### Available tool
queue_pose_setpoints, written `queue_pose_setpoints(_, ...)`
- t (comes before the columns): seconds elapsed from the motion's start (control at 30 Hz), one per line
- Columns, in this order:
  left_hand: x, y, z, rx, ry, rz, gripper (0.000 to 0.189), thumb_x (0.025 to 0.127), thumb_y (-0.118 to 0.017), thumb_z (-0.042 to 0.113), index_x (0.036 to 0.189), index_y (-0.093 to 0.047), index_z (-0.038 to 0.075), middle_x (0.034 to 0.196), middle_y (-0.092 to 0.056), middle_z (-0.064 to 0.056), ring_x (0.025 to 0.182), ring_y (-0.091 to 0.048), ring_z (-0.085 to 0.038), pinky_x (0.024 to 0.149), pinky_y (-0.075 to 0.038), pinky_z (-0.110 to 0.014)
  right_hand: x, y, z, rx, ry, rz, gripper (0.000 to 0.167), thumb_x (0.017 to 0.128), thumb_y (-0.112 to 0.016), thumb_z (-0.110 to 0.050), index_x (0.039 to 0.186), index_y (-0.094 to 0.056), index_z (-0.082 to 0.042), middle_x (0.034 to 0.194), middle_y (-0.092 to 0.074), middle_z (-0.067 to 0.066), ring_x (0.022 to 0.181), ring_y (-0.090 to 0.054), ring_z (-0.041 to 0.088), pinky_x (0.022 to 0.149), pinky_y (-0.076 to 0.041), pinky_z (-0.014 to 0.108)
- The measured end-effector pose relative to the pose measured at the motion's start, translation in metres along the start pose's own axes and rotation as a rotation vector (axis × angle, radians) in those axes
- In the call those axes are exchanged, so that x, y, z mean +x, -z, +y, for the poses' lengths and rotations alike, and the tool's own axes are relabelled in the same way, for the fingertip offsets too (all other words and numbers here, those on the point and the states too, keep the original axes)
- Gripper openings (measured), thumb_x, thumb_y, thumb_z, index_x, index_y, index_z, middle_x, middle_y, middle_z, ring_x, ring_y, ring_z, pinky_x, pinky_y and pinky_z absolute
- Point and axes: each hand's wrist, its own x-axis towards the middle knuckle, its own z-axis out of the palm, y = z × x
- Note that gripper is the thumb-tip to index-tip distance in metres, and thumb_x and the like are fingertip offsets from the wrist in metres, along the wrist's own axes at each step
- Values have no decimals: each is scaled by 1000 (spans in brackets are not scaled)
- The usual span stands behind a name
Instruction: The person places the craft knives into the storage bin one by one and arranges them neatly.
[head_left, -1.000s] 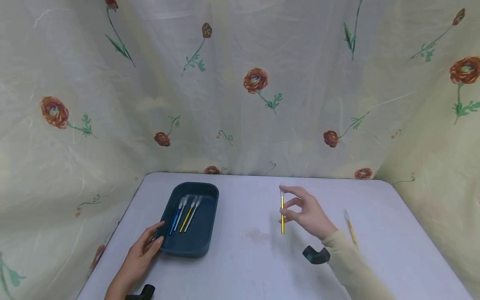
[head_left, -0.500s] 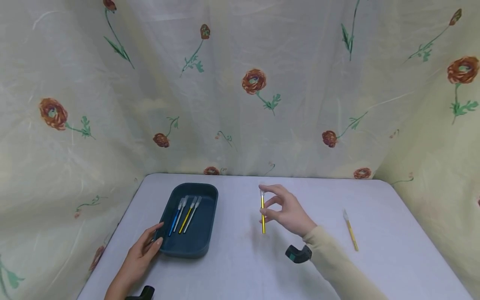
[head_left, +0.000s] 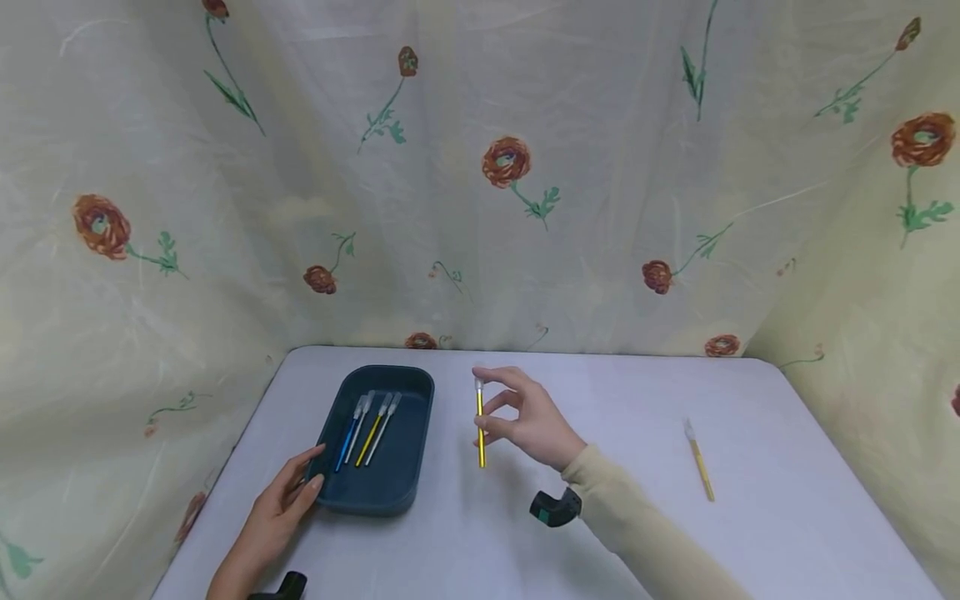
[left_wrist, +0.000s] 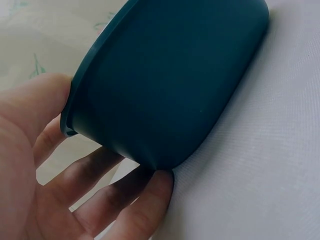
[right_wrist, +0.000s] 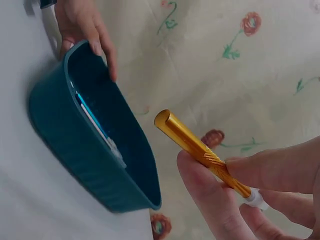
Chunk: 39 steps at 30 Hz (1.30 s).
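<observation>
My right hand [head_left: 528, 421] pinches a gold-handled craft knife [head_left: 481, 429] upright above the table, just right of the tray. In the right wrist view, its knurled handle [right_wrist: 202, 150] lies between thumb and fingers, with the clear cap [right_wrist: 256, 200] at the end near the palm. My left hand [head_left: 273, 508] grips the near left corner of the dark teal tray [head_left: 405, 467]; thumb and fingers span rim and side wall in the left wrist view. Inside lie several capped craft knives side by side: blue [head_left: 348, 437], gold [head_left: 371, 437] and silver ones.
Another capped craft knife [head_left: 700, 462] with a yellow handle lies at the right of the white-covered table [head_left: 600, 387]. A flowered curtain [head_left: 585, 275] hangs behind the table and along its sides.
My right hand has moved left toward the tray with the gold craft knife, leaving the yellow-handled one fully visible at the right. The left hand and the tray have stayed put.
</observation>
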Motion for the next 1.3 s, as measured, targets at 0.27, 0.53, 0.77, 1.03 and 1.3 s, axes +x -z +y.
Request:
queue_pose_setpoints(0.27, 0, 1, 0, -3, -12, -2, 58, 116, -58, 39, 169, -39, 23, 178, -23, -24, 161, -28, -49, 127, -36, -58, 12, -25, -2, 26, 9, -20, 67, 97, -78, 7, 158, -54, -4, 154, -51, 17, 106, -71, 30, 77, -70, 45)
queue_pose_setpoints(0.53, 1, 1, -2, 3, -21, 2, 58, 116, -57, 39, 169, -39, 23, 178, -24, -25, 160, -30, -50, 126, -37, -58, 18, -44, 1, 31, 7, -43, 66, 98, -77, 7, 159, -55, -5, 153, -52, 18, 106, -71, 28, 77, -70, 46)
queue_pose_setpoints(0.77, 1, 1, -1, 12, -20, 2, 58, 116, -57, 41, 169, -39, 23, 177, -24, -25, 159, -31, -50, 125, -38, -58, 25, -58, -1, 40, 6, -44, 66, 97, -79, 6, 158, -57, -7, 153, -52, 16, 105, -71, 26, 76, -70, 44)
queue_pose_setpoints(1.03, 0, 1, -2, 16, -18, 6, 59, 116, -57, 40, 169, -39, 22, 177, -25, -26, 158, -32, -50, 125, -38, -58, 40, -77, -3, 106, -18, -55, 66, 97, -80, 6, 158, -58, -9, 153, -51, 15, 101, -71, 25, 78, -70, 49)
queue_pose_setpoints(1.3, 2, 1, -3, 21, -20, 6, 59, 116, -57, 43, 169, -39, 24, 177, -25, -25, 159, -32, -50, 125, -38, -57, 54, -98, -6, 114, -57, -55, 65, 97, -77, 11, 157, -58, -6, 149, -52, 17, 95, -69, 20, 72, -70, 39)
